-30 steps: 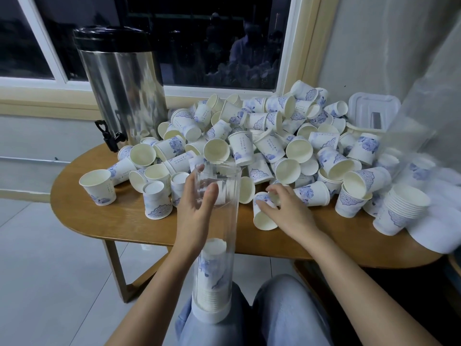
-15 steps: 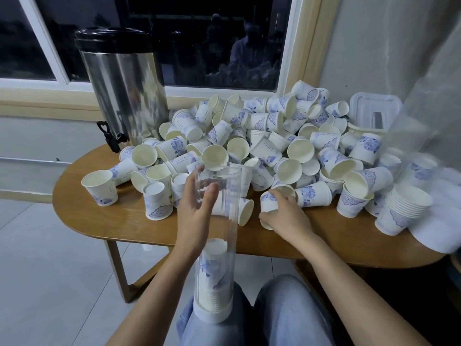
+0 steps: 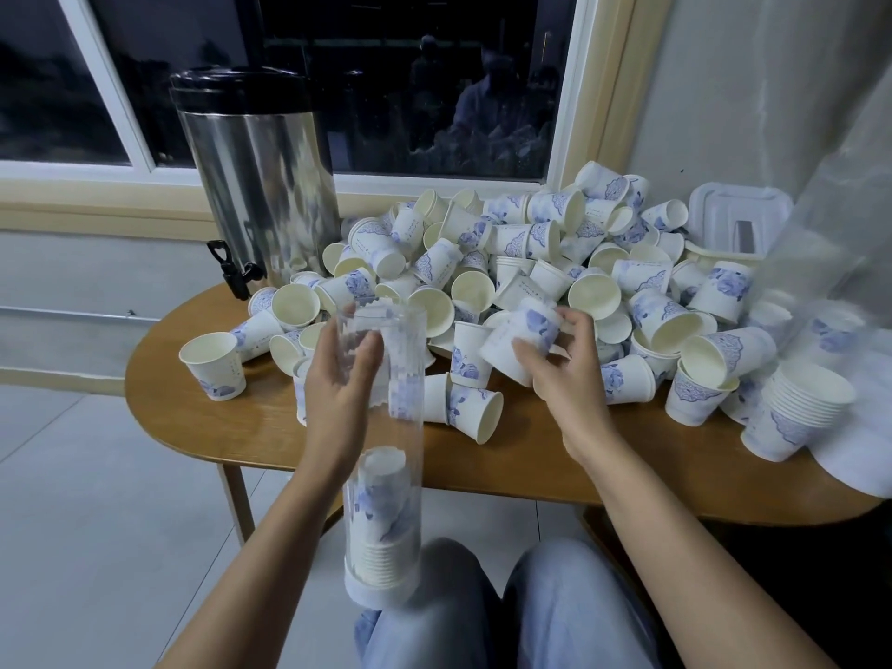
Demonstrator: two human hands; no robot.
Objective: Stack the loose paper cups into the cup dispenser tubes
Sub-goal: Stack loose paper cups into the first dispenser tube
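Holding one cup (image 3: 523,338) by its wall, the right grip (image 3: 564,379) has fingers and thumb curled round it, a little above the pile (image 3: 555,263) and to the right of the tube's mouth. The cup lies tilted, and its wide rim seems to face down and left, though blur makes this not sure. The left grip (image 3: 338,388) is wrapped round the upper part of the clear tube (image 3: 400,456), with the thumb on the near side and the fingers seen through the plastic. The tube stands nearly upright on the person's lap, close to the tabletop (image 3: 231,427) edge. In its bottom sits a short stack (image 3: 381,519), rims down.

I judge that the step in hand is to bring this cup to the mouth. To do it well, the cup should be turned rim down like the stack and centred over the opening before release, so that it slides and nests. The paper wall will dent under a hard squeeze, so a light hold is better. The left grip should hold the tube straight. Many loose cups wait on the tabletop, so the task is far from done.
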